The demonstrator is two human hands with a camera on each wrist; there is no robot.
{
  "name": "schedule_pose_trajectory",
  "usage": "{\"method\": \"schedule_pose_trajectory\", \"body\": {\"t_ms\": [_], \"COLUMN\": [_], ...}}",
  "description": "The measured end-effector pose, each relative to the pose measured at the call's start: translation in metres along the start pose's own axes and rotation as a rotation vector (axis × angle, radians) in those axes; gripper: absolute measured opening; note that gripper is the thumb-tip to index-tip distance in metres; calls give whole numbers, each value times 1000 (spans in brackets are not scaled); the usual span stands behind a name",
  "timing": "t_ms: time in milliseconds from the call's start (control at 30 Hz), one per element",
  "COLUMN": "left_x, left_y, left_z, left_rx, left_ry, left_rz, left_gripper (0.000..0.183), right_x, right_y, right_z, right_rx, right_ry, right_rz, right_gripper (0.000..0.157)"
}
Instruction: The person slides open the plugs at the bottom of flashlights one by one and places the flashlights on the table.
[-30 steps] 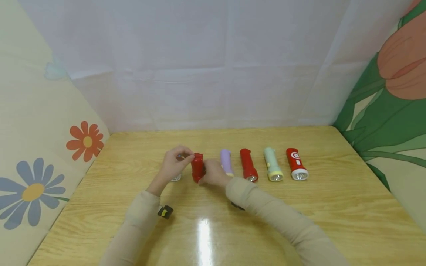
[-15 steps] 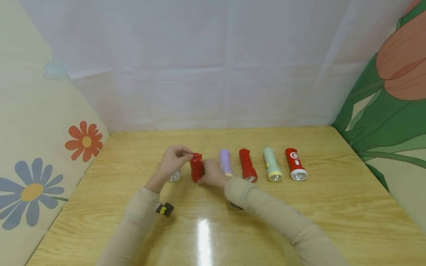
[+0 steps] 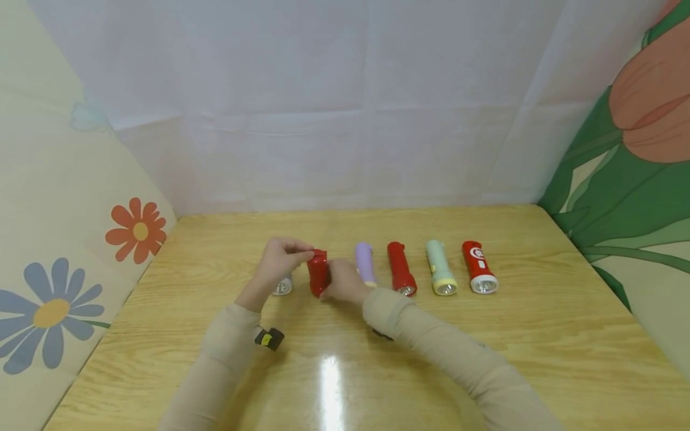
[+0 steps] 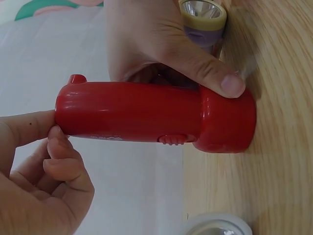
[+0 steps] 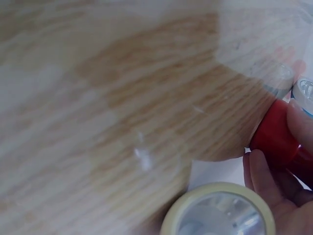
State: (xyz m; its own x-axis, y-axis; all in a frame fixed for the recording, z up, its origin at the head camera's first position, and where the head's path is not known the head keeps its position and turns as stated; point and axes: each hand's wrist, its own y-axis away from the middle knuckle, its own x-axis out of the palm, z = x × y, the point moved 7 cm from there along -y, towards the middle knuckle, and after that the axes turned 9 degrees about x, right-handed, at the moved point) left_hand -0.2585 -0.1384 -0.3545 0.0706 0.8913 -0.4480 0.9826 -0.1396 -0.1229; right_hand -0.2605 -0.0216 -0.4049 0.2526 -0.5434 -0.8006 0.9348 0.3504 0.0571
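Observation:
A glossy red flashlight (image 3: 318, 274) stands upright, lens end down on the wooden table, as the left wrist view shows from the side. My right hand (image 3: 347, 282) grips it low, with the thumb (image 4: 230, 84) lying over the wide head. Up at the tail end, my left hand (image 3: 276, 264) pinches the edge between thumb and fingertip, its other fingers curled. The slide switch (image 4: 172, 139) on the barrel faces the left hand's side. Just left of it lies a white-rimmed flashlight (image 3: 283, 287), partly hidden by the left hand.
To the right, a purple flashlight (image 3: 365, 263), another red one (image 3: 400, 268), a mint green one (image 3: 440, 266) and a red and white one (image 3: 479, 265) lie in a row, lenses toward me. A white cloth (image 3: 345, 149) hangs behind the table (image 3: 539, 347).
Hardly anything moves: both hands stay on the upright red flashlight. The view shifts very slightly, and a little more of the white-rimmed flashlight shows beside the left hand.

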Motion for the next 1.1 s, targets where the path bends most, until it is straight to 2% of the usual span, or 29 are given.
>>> {"method": "schedule_pose_trajectory", "body": {"t_ms": [467,700,1100], "left_x": [-1,0,1], "left_y": [-2,-2,-4], "left_z": [1,2,-3], "left_rx": [-24,-78,-94], "left_ry": [-6,-9,-1], "left_rz": [2,16,20], "left_gripper": [17,18,15], "right_x": [0,1,-1], "right_y": [0,1,2], "right_z": [0,1,3], "right_rx": [8,6,-1], "right_ry": [5,7,30], "right_rz": [1,4,1], "right_gripper": [44,46,48]}}
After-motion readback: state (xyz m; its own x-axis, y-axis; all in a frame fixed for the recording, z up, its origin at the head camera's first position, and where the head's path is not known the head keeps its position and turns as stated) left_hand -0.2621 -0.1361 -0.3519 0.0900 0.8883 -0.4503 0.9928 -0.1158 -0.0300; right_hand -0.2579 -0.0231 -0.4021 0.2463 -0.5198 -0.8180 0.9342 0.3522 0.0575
